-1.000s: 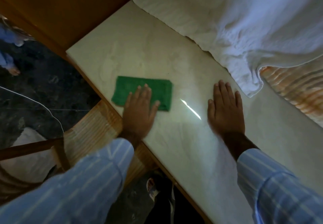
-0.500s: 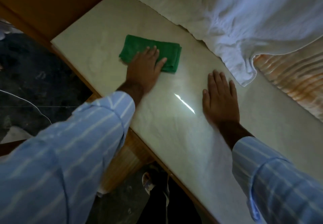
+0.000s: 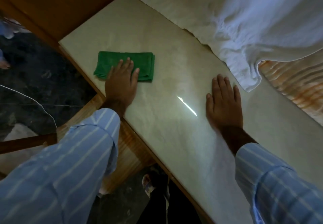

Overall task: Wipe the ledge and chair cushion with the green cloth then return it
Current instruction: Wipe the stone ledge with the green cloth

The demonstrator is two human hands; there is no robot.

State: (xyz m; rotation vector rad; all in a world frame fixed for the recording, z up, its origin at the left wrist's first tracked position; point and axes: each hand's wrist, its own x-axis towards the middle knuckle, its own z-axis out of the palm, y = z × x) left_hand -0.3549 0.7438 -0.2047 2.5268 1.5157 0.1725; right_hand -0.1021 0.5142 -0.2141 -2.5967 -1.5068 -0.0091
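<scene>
Head view: left hand [image 3: 120, 82] flat on green cloth [image 3: 125, 65].

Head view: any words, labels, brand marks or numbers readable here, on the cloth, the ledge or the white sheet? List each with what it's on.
None: no readable text anywhere in this view.
Green cloth: plain, no tag or print showing.
Ledge: bare pale stone, only a bright glare streak.
White sheet: plain fabric, no label visible.
Left hand rests flat on the cloth, right hand flat on the ledge; the striped sleeves carry no lettering.
</scene>
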